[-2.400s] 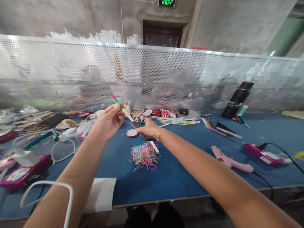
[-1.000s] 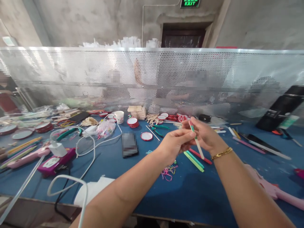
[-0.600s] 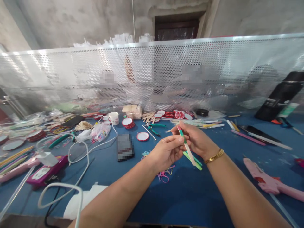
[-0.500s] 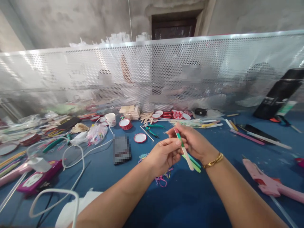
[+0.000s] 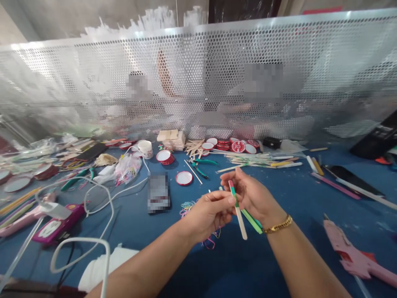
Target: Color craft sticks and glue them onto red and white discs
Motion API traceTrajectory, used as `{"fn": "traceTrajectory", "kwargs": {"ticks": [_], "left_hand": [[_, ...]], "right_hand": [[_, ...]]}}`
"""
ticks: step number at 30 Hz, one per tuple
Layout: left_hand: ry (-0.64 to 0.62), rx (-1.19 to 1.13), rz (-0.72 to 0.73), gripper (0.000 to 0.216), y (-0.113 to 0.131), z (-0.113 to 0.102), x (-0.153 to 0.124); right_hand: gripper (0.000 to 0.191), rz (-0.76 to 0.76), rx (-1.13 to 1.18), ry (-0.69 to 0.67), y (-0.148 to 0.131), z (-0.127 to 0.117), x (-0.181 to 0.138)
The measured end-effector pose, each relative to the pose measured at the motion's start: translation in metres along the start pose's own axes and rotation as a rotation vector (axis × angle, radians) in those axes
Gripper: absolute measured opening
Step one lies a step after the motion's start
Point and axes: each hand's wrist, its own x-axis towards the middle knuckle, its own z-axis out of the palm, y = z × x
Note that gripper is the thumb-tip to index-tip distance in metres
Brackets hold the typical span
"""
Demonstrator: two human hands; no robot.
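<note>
My left hand [image 5: 214, 211] is closed, pinching a flat wooden craft stick [image 5: 240, 221] between thumb and fingers. The stick is tilted; its far end is painted pink and green, its near end bare wood. Close behind that painted end is my right hand [image 5: 256, 196], loosely curved with its fingers apart and a gold bracelet [image 5: 281, 224] at the wrist. Green sticks [image 5: 252, 221] show beneath the right hand; whether it touches them cannot be made out. Partly under my left hand lie colourful rubber bands [image 5: 187, 207].
A pink glue gun [image 5: 353, 248] lies at right, a dark blurred-out device [image 5: 159, 192] left of centre. White cable [image 5: 108, 207] loops across the left side. Pliers [image 5: 198, 167], red-rimmed lids [image 5: 184, 178], a paper cup [image 5: 145, 149] and wooden sticks [image 5: 194, 148] sit before a perforated metal screen [image 5: 186, 82].
The view has tilted downward, showing less of the wall. My left hand still pinches the painted stick, with the right hand close beside it; their pose has shifted only slightly.
</note>
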Motion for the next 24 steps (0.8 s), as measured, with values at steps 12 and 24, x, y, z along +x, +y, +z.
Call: {"fn": "traceTrajectory", "kwargs": {"ticks": [12, 24], "left_hand": [[-0.029, 0.046, 0.034, 0.026, -0.001, -0.021, 0.011], [-0.124, -0.03, 0.052, 0.016, -0.004, -0.029, 0.018]], "right_hand": [[0.039, -0.114, -0.069, 0.01, 0.004, -0.008, 0.003], [0.037, -0.101, -0.053, -0.152, 0.005, 0.001, 0.0]]}}
